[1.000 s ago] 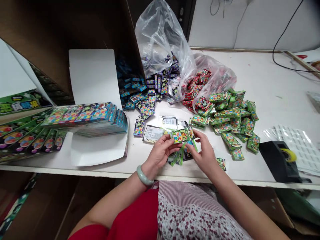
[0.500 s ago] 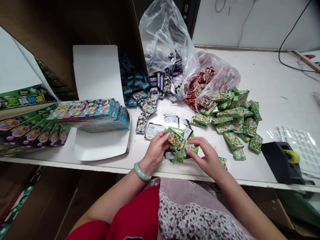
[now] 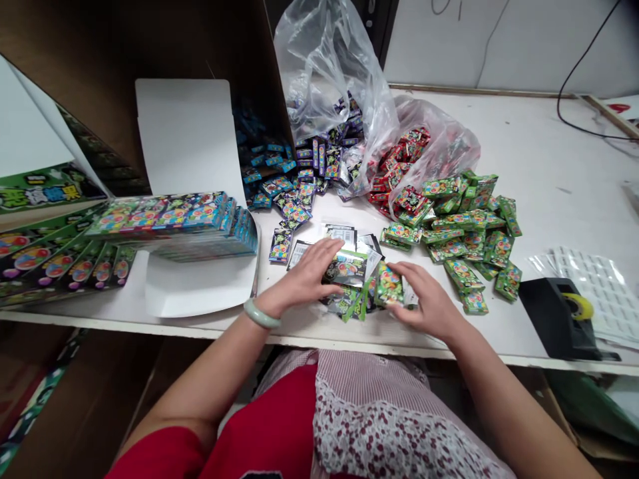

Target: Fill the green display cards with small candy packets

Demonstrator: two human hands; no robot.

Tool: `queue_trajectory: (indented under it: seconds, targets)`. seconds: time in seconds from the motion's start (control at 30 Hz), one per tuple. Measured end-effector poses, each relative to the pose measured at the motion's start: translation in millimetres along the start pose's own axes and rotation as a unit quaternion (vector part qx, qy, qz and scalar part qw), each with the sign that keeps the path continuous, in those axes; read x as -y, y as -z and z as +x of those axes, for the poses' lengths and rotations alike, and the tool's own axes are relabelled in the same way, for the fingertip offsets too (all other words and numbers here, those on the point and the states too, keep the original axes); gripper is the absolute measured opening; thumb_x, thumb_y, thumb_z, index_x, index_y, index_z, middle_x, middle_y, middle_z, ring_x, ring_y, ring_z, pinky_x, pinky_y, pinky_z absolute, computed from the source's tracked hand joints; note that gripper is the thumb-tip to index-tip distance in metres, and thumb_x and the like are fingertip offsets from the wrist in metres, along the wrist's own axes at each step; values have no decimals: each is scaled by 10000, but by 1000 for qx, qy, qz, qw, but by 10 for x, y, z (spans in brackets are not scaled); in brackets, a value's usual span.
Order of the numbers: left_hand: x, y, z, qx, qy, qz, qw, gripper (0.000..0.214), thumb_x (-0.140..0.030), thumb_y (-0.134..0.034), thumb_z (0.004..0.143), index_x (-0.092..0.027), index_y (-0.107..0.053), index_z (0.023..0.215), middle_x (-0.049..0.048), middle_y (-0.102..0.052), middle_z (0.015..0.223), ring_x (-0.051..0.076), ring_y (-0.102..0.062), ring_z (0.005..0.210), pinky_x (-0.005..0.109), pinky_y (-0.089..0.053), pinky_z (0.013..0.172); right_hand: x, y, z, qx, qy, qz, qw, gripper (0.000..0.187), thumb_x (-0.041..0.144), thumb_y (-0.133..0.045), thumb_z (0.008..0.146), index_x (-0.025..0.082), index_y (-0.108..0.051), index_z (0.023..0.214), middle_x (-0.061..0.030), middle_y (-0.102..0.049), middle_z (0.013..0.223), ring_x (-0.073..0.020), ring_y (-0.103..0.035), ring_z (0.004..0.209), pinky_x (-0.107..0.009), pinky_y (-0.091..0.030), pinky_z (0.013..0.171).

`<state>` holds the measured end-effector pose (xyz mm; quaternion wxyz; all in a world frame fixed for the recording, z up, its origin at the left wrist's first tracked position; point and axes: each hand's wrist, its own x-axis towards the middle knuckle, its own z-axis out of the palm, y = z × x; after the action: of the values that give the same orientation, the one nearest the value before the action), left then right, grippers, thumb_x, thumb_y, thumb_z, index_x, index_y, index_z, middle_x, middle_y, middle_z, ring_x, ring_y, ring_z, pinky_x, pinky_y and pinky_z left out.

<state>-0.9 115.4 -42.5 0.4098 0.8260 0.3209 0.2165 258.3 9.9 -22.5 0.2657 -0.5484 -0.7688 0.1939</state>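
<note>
Frame centre: right hand [image 3: 428, 299] fingers clamped on green box [image 3: 389, 283]; left hand [image 3: 308, 271] fingers apart at flat packets [image 3: 350, 267]. Apparent step: positioning box; next move likely needs steady pinch.

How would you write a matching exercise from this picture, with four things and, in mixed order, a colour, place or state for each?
1. Tape dispenser
2. Bangle
3. Right hand
4. Red boxes

A. holding a green box
B. between purple boxes and green pile
C. black
D. pale green

Pairs: 1-C, 2-D, 3-A, 4-B
</note>
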Motion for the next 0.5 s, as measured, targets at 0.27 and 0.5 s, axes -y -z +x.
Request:
queue_trajectory:
  seconds: [0.27, 0.5]
  targets:
    - [231, 179, 217, 101, -14, 181, 978, 884, -284, -784, 643, -204, -361, 1415, 156, -400, 1430, 405, -234, 1389, 593, -67, 1148, -187, 119, -28, -19, -33, 89, 995, 609, 342, -642, 800, 253, -444, 1369, -124, -487, 1366, -289, -458, 1265, -504, -410, 1021]
    - [-60, 299, 9, 68, -75, 171, 980, 916, -437, -767, 690, -231, -284, 1441, 142, -385, 1333, 342, -378, 1259, 538, -351, 1071, -97, 384, 181, 63, 44, 7, 997, 710, 390, -694, 753, 228, -421, 1388, -135, -481, 1364, -289, -454, 1252, -491, -394, 1039]
